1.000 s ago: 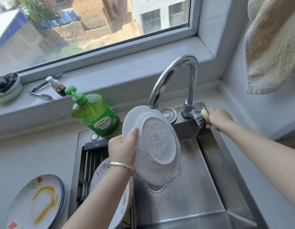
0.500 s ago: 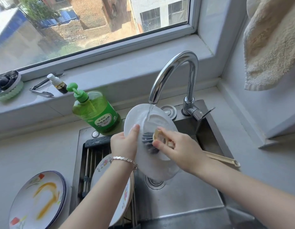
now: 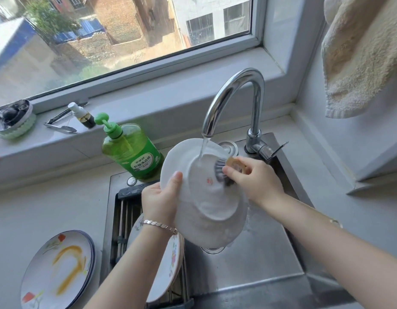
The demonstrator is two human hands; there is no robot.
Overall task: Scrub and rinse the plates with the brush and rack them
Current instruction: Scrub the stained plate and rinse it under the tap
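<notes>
1. A white plate (image 3: 206, 197) is held tilted over the sink (image 3: 260, 253), its underside facing the camera, with a small red mark near the middle of the base.
2. The left hand (image 3: 159, 204) grips the plate's left edge, thumb pressed on the underside and fingers hidden behind it; a silver bracelet (image 3: 159, 226) sits on that wrist.
3. The right hand (image 3: 255, 181) is closed around the wooden head of a brush (image 3: 224, 172), whose dark bristles press against the plate's base to the right of the red mark.
4. Water runs from the curved tap (image 3: 235, 97) onto the upper part of the plate, just left of the brush.
5. Below the left wrist, flower-patterned plates (image 3: 170, 264) stand on edge in a rack (image 3: 124, 219) set across the left side of the sink.
6. On the counter (image 3: 48, 208) to the left lies a stack of dirty plates (image 3: 57, 270), the top one smeared with yellow sauce.
7. A green bottle of dish soap (image 3: 130, 148) with a pump stands behind the sink, near the plate's upper left rim.
8. The window sill (image 3: 148, 112) holds tongs (image 3: 59, 123), a small spray bottle (image 3: 81, 114) and a round dish (image 3: 15, 119) at far left.
9. A cream towel (image 3: 360, 56) hangs at upper right.
</notes>
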